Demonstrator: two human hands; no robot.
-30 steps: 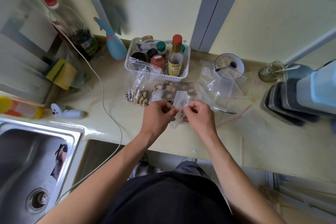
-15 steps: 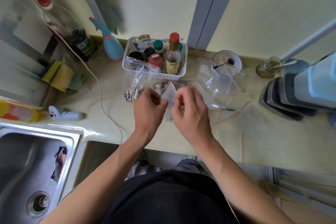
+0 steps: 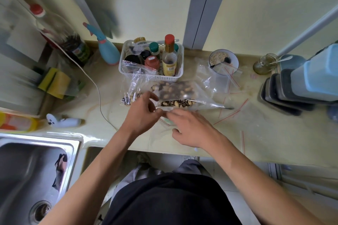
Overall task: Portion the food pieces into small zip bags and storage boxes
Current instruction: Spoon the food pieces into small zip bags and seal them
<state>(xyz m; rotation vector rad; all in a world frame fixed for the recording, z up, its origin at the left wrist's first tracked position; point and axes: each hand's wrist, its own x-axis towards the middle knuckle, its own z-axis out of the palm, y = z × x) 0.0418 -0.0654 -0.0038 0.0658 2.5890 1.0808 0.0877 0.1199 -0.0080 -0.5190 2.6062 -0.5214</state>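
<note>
A small clear zip bag (image 3: pixel 165 119) lies on the counter's front part, mostly hidden under my hands. My left hand (image 3: pixel 143 115) pinches its left edge between thumb and curled fingers. With stretched fingers, my right hand (image 3: pixel 191 129) lies flat over the bag, its fingertips meeting the left thumb. Just behind the hands lies a large clear bag of mixed nuts and seeds (image 3: pixel 173 92). A smaller bag with nuts (image 3: pixel 128 99) sits to its left. Dark storage boxes (image 3: pixel 279 95) are stacked at the right.
A white basket (image 3: pixel 151 77) of bottles stands behind the nut bags. Empty zip bags (image 3: pixel 210 80), a bowl of grains (image 3: pixel 224 59) with a spoon and a glass jar (image 3: pixel 264 64) sit at the back right. A sink (image 3: pixel 27 170) lies left; a white cable (image 3: pixel 97 87) crosses the counter.
Both hands held the small bag up by its top edge; they have moved it forward and down onto the counter, and my right hand has flattened over it.
</note>
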